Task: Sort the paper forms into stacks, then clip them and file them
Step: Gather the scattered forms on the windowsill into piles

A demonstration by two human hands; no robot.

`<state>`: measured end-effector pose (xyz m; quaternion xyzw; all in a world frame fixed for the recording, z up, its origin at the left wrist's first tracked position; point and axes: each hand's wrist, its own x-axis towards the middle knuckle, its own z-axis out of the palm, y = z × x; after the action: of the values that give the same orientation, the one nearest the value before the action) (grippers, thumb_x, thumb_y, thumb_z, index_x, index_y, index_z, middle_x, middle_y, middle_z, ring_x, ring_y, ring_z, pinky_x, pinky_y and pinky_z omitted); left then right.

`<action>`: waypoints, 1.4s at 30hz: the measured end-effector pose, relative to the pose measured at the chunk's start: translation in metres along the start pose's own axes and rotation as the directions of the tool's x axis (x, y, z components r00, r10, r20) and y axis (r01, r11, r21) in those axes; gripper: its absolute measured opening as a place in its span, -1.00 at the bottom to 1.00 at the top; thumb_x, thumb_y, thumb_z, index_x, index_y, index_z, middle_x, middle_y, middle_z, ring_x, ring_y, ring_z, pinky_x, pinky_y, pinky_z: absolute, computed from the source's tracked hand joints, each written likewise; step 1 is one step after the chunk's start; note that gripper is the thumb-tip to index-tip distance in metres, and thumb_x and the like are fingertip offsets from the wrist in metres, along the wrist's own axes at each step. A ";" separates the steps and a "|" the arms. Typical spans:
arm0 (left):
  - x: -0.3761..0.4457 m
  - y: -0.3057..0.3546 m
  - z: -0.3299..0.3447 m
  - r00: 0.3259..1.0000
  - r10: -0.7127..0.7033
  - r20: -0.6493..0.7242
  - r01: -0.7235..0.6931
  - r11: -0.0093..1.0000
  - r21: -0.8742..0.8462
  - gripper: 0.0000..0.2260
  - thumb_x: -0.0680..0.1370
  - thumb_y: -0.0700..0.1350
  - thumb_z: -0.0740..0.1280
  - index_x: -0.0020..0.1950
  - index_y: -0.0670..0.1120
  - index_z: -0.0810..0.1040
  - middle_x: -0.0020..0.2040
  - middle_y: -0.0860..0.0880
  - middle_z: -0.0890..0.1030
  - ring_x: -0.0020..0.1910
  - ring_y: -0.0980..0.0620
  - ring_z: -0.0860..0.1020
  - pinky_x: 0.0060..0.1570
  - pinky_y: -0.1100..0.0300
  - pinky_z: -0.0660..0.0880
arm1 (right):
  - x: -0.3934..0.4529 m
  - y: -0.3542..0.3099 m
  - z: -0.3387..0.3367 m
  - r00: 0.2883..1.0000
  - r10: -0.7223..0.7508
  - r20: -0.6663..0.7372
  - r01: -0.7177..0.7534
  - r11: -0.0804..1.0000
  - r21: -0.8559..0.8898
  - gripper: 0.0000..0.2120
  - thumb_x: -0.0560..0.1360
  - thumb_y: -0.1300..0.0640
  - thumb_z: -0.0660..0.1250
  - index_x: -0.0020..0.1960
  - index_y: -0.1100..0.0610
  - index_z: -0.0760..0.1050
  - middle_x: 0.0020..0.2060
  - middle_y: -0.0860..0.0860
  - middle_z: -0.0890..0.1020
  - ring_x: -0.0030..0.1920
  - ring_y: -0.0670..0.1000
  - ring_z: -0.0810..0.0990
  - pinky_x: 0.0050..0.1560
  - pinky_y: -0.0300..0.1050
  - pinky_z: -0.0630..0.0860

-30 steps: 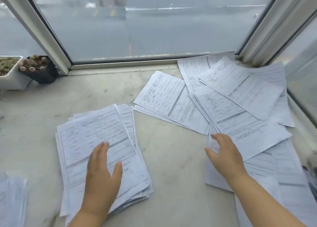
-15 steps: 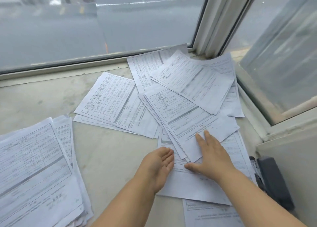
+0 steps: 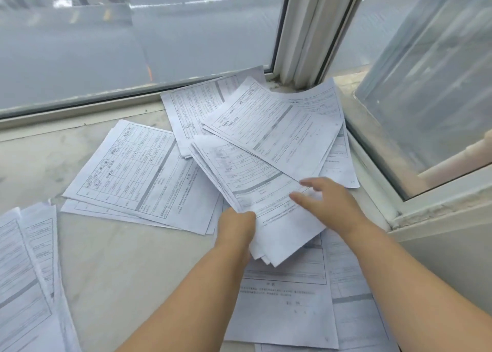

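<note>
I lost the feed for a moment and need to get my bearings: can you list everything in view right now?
bundle of forms: one fanned bundle, sheet count unclear, white with black print, centre, near edge lifted in the grip.
loose forms: several overlapping sheets, white, spread left of the bundle, behind it toward the window corner and under the forearms.
sorted stack: one pile, white, lower left edge, partly cut off.
ledge: one, pale beige stone, under all the paper.
window: frosted panes, white frame, along the back and right.
left hand: grips the bundle's near left edge.
right hand: fingers spread over the bundle's right side.
</note>
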<state>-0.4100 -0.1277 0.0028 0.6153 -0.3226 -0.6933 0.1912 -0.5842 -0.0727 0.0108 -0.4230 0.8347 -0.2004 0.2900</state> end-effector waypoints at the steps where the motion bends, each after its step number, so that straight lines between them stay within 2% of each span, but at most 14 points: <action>1: -0.002 0.002 -0.006 0.999 0.028 -0.028 -0.028 1.000 0.011 -0.77 0.49 -0.32 0.19 -0.11 -0.02 0.54 -0.18 0.00 0.64 -0.17 -0.03 0.60 -0.19 0.11 0.57 | 0.012 0.003 -0.002 0.997 -0.040 -0.070 0.032 0.993 -0.115 -0.39 0.44 -0.17 0.41 0.41 0.02 0.40 0.38 -0.07 0.43 0.40 -0.04 0.36 0.36 -0.12 0.27; 4: -0.015 0.000 -0.042 0.991 0.117 -0.070 -0.112 0.991 0.069 -0.77 0.35 -0.22 0.27 -0.03 -0.09 0.60 -0.18 -0.04 0.69 -0.17 -0.06 0.66 -0.16 0.07 0.59 | 0.043 0.007 -0.001 0.996 -0.090 0.001 0.084 0.929 -0.360 -0.10 0.41 -0.21 0.42 0.58 -0.02 0.02 0.58 0.00 0.00 0.56 0.01 -0.02 0.53 -0.01 -0.04; 7: -0.021 -0.018 -0.070 0.998 0.054 0.015 -0.053 0.998 -0.019 -0.80 0.45 -0.31 0.31 0.01 -0.11 0.61 -0.16 -0.04 0.72 -0.19 -0.01 0.69 -0.26 0.14 0.56 | 0.064 0.016 0.005 0.997 -0.019 0.072 0.047 0.903 -0.426 0.04 0.35 -0.34 0.39 0.59 -0.04 -0.13 0.58 0.01 -0.15 0.57 0.01 -0.15 0.54 0.07 -0.16; 12: -0.011 -0.039 -0.075 0.998 -0.029 0.061 0.033 0.997 -0.072 -0.75 0.55 -0.39 0.22 0.09 -0.16 0.60 -0.04 -0.11 0.70 -0.07 -0.09 0.68 -0.07 0.04 0.55 | 0.079 0.031 0.012 0.999 -0.038 -0.001 0.033 0.859 -0.510 -0.08 0.39 -0.44 0.24 0.58 -0.02 0.02 0.57 0.04 0.03 0.55 0.09 0.04 0.52 0.08 0.04; 14: -0.009 -0.040 -0.074 0.998 -0.025 0.050 0.029 0.996 -0.084 -0.75 0.55 -0.38 0.23 0.09 -0.14 0.60 -0.04 -0.09 0.70 -0.07 -0.08 0.68 -0.06 0.05 0.55 | 0.081 0.031 0.017 0.995 -0.084 -0.054 0.039 0.822 -0.568 -0.25 0.49 -0.33 0.20 0.54 0.04 0.13 0.53 0.09 0.16 0.49 0.14 0.18 0.44 0.05 0.16; 18: -0.010 -0.037 -0.074 0.997 -0.039 0.073 0.046 0.994 -0.097 -0.75 0.54 -0.40 0.22 0.05 -0.14 0.61 -0.06 -0.09 0.71 -0.09 -0.07 0.68 -0.07 0.05 0.55 | 0.086 0.028 0.011 0.965 -0.197 -0.172 0.061 0.808 -0.586 -0.63 0.53 0.21 0.24 0.33 0.10 0.44 0.19 0.11 0.53 0.15 0.18 0.49 0.03 -0.04 0.40; 23: -0.006 -0.039 -0.078 0.995 -0.072 0.076 0.081 0.987 -0.137 -0.78 0.56 -0.31 0.25 0.15 -0.15 0.59 -0.01 -0.11 0.70 -0.01 -0.13 0.66 0.10 -0.05 0.54 | 0.066 0.001 -0.004 0.817 -0.441 -0.371 0.257 0.855 -0.451 -0.78 0.50 0.25 0.21 0.02 0.20 0.62 -0.06 0.14 0.65 -0.05 0.23 0.59 -0.16 -0.06 0.42; 27: -0.007 -0.029 -0.085 0.967 -0.093 0.235 0.180 0.908 -0.378 -0.56 0.55 0.21 0.19 0.26 -0.04 0.55 0.15 -0.11 0.65 0.15 -0.11 0.61 0.28 -0.10 0.41 | -0.008 -0.010 0.034 0.740 -0.661 -0.121 0.522 0.679 -0.516 -0.72 0.32 0.15 0.12 -0.20 0.17 0.60 -0.32 0.06 0.63 -0.36 0.15 0.61 -0.47 -0.10 0.51; 29: -0.007 -0.026 -0.090 0.957 -0.072 0.280 0.189 0.890 -0.415 -0.45 0.52 0.32 0.13 0.30 -0.03 0.53 0.18 -0.13 0.63 0.18 -0.13 0.59 0.27 -0.10 0.42 | -0.044 -0.010 0.063 0.738 -0.673 0.050 0.590 0.607 -0.532 -0.93 0.23 0.17 0.27 -0.32 0.11 0.51 -0.42 -0.01 0.55 -0.48 0.10 0.53 -0.56 -0.18 0.36; 32: -0.008 -0.027 -0.088 0.977 -0.028 0.211 0.105 0.926 -0.362 -0.71 0.59 -0.05 0.26 0.24 -0.15 0.55 0.08 -0.18 0.66 0.06 -0.15 0.64 0.06 -0.02 0.55 | -0.082 -0.018 0.099 0.721 -0.664 0.200 0.667 0.586 -0.459 -0.72 0.08 0.14 0.53 -0.36 0.06 0.44 -0.44 -0.03 0.47 -0.53 0.04 0.44 -0.56 -0.19 0.25; 34: -0.007 -0.029 -0.091 0.998 0.012 0.058 0.002 0.974 -0.226 -0.67 0.41 -0.34 0.32 0.17 -0.23 0.58 -0.04 -0.20 0.69 -0.11 -0.15 0.67 -0.15 0.06 0.61 | -0.100 -0.023 0.102 0.692 -0.685 0.226 0.711 0.595 -0.373 -0.71 0.33 -0.20 0.44 -0.24 0.02 0.54 -0.33 -0.08 0.57 -0.41 -0.01 0.53 -0.47 -0.19 0.39; 37: -0.007 -0.023 -0.114 0.999 0.038 -0.025 -0.040 0.996 -0.083 -0.71 0.38 -0.38 0.29 0.04 -0.15 0.61 -0.18 -0.11 0.71 -0.23 -0.11 0.67 -0.24 0.08 0.59 | -0.109 -0.023 0.075 0.852 -0.509 -0.123 0.488 0.857 -0.167 -0.57 0.50 -0.31 0.20 0.02 -0.01 0.61 -0.07 -0.16 0.64 -0.11 -0.17 0.57 -0.14 -0.21 0.51; 39: -0.013 -0.021 -0.128 0.998 0.030 0.060 -0.031 0.999 0.022 -0.74 0.47 -0.38 0.26 0.04 -0.12 0.60 -0.15 -0.11 0.71 -0.19 -0.13 0.67 -0.18 0.06 0.57 | -0.099 -0.001 0.049 0.945 -0.108 -0.309 0.139 0.987 0.082 -0.73 0.55 -0.08 0.27 0.14 0.04 0.57 0.05 -0.13 0.61 -0.03 -0.18 0.54 0.00 -0.16 0.49; 42: -0.027 -0.019 -0.126 0.970 0.017 0.243 -0.057 0.986 0.159 -0.75 0.44 -0.31 0.30 0.06 -0.12 0.61 -0.08 -0.12 0.71 -0.09 -0.17 0.67 -0.08 0.00 0.59 | -0.079 0.032 0.026 0.883 0.424 -0.202 -0.323 0.861 0.394 -0.71 0.57 0.08 0.28 0.26 0.14 0.51 0.10 0.02 0.62 0.05 0.04 0.59 0.16 0.05 0.52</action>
<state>-0.2802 -0.1224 0.0051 0.5340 -0.4110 -0.7303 0.1121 -0.5483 0.0076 -0.0023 -0.1603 0.8848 -0.3427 0.2719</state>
